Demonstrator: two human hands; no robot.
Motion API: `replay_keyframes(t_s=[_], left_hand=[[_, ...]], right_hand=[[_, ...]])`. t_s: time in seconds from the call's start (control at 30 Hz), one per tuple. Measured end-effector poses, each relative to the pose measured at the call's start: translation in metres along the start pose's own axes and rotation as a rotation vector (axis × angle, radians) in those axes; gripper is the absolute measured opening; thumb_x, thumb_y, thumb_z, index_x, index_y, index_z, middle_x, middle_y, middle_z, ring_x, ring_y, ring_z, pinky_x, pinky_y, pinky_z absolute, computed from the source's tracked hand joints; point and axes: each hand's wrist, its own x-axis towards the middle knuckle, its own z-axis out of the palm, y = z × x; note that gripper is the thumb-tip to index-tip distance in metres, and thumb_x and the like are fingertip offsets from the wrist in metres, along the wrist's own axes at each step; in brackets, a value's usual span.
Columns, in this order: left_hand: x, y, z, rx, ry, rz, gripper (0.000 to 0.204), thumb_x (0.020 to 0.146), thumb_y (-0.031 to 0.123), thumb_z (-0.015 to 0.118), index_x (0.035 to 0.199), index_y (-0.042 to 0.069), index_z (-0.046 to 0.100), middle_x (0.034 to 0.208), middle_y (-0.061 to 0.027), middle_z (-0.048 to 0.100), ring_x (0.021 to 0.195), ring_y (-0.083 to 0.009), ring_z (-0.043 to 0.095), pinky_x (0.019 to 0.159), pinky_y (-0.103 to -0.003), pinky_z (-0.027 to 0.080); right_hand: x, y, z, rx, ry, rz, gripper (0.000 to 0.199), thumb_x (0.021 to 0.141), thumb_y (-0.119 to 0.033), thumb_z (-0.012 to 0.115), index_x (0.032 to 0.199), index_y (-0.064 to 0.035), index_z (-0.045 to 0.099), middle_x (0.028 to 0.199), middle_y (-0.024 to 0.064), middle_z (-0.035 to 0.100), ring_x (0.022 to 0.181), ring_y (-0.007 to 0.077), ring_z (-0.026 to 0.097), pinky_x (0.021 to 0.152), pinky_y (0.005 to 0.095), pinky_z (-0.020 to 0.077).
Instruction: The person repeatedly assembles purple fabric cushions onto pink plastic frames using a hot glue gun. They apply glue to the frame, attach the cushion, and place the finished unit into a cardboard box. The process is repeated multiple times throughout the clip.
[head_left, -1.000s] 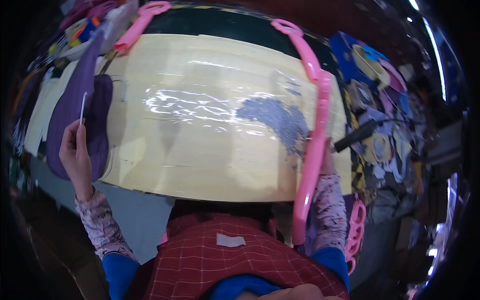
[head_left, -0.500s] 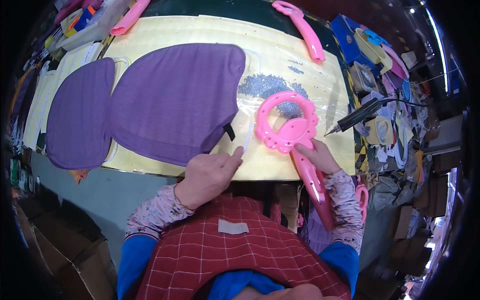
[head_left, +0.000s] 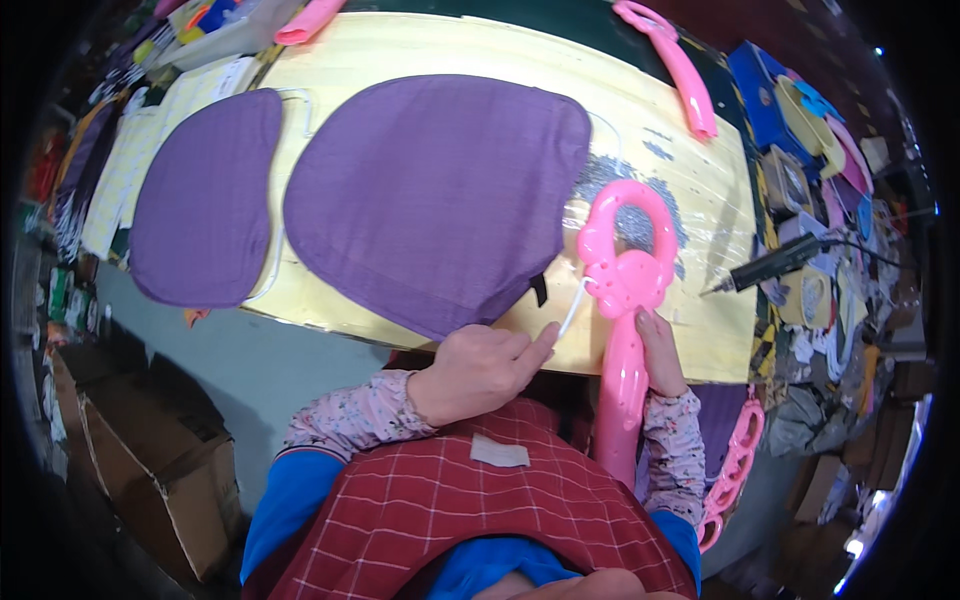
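Pink handle (head_left: 624,372) partly hides the right hand (head_left: 663,355) gripping it; left hand (head_left: 478,370) pinches a thin white rod (head_left: 573,309), end covered.

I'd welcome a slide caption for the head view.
Left hand holding white strip, right hand holding pink ring-topped handle, near purple fabric.

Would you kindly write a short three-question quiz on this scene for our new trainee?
1. Multiple choice: what colour is the handle in the right hand?
a) green
b) pink
c) black

2. True or false: the left hand pinches a thin white strip.

3. Count: how many purple panels lie on the table?

Key: 1. b; 2. true; 3. two.
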Motion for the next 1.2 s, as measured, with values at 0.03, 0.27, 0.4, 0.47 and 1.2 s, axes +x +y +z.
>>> replay_keyframes(t_s=[0.03,0.27,0.4,0.47,1.2], left_hand=[[0.0,0.0,0.001,0.005,0.006,-0.007,0.039,0.084,0.009,0.072,0.121,0.002,0.065,0.064,-0.0016,0.054,0.05,-0.0171,0.056,0.045,-0.032,0.044],[-0.004,-0.002,0.005,0.024,0.002,0.011,0.048,0.079,0.012,0.061,0.125,-0.003,0.061,0.068,-0.0015,0.054,0.057,-0.017,0.059,0.049,-0.033,0.047],[-0.003,-0.002,0.012,0.026,-0.025,0.04,0.047,0.082,0.012,0.058,0.125,-0.007,0.059,0.07,-0.0037,0.056,0.057,-0.0185,0.061,0.048,-0.033,0.047],[-0.003,0.002,0.004,0.062,-0.016,0.035,0.045,0.081,0.013,0.058,0.122,-0.006,0.061,0.07,-0.0042,0.055,0.057,-0.0179,0.06,0.048,-0.032,0.047],[-0.001,0.001,0.004,0.057,0.007,0.033,0.039,0.086,0.011,0.071,0.124,0.002,0.066,0.06,-0.001,0.046,0.048,-0.0148,0.051,0.044,-0.032,0.041]], right_hand=[[0.0,-0.005,0.003,0.009,-0.007,-0.007,0.029,0.106,-0.028,0.051,0.109,-0.0018,0.063,0.093,-0.004,0.059,0.084,0.0044,0.052,0.072,0.0235,0.0448],[-0.001,-0.015,0.02,-0.002,-0.023,-0.048,0.029,0.105,-0.028,0.052,0.11,-0.0011,0.062,0.091,-0.0012,0.059,0.08,0.0066,0.052,0.069,0.024,0.0448],[-0.008,0.004,0.021,-0.275,-0.109,-0.132,0.029,0.103,-0.025,0.053,0.112,0.0022,0.062,0.094,0.0004,0.061,0.083,0.0075,0.051,0.073,0.0254,0.0453],[-0.01,0.007,0.019,-0.241,-0.049,-0.146,0.029,0.103,-0.024,0.053,0.112,0.002,0.062,0.095,0.0009,0.061,0.084,0.0082,0.052,0.074,0.0256,0.045],[-0.007,0.008,0.008,-0.009,0.076,-0.088,0.038,0.103,-0.031,0.058,0.119,0.0033,0.063,0.105,0.0006,0.064,0.093,0.0077,0.054,0.084,0.0261,0.0453]])
